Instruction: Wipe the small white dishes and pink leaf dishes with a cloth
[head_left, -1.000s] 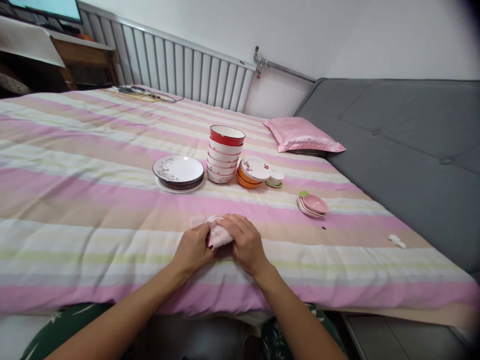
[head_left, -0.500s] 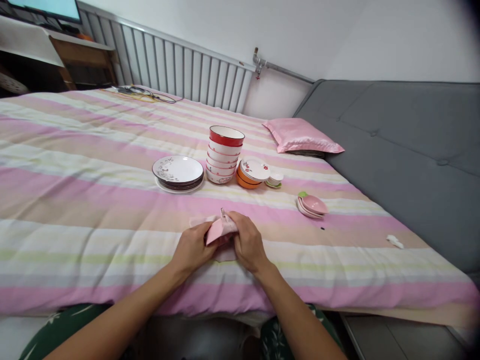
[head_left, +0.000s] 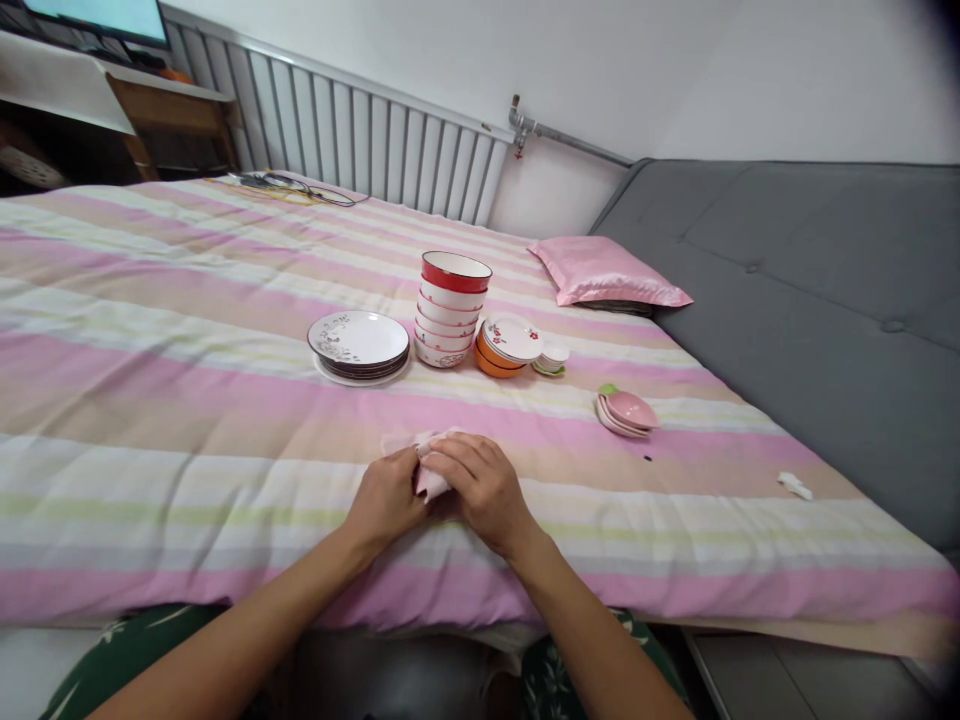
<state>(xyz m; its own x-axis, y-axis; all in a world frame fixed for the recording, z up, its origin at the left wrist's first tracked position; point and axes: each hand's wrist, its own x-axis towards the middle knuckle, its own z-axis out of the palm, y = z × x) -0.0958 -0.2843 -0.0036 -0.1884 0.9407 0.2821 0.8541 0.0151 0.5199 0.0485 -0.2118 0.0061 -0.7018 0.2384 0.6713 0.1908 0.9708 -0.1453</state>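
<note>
Both hands meet around a crumpled pale pink cloth (head_left: 431,485) near the front of the bed. My left hand (head_left: 386,498) is closed on its left side, fingers partly hidden. My right hand (head_left: 484,490) lies over the top and right side, its fingers bent across the cloth. I cannot tell whether something is wrapped inside. Beyond the hands stand a stack of plates (head_left: 358,340), a tall stack of red-rimmed white bowls (head_left: 451,310), and flower-patterned dishes (head_left: 514,338) on orange bowls (head_left: 495,362).
Small white dishes (head_left: 553,355) sit beside the orange bowls. Pink fruit-shaped dishes (head_left: 628,412) lie to the right, with a white scrap (head_left: 795,486) farther out. A pink pillow (head_left: 607,272) rests by the grey headboard (head_left: 795,270). Cables (head_left: 292,188) lie at the back.
Half a second ago the cloth stood raised in a fold, with my right hand at its side. Now my right hand has come over it and the fold is pressed down.
</note>
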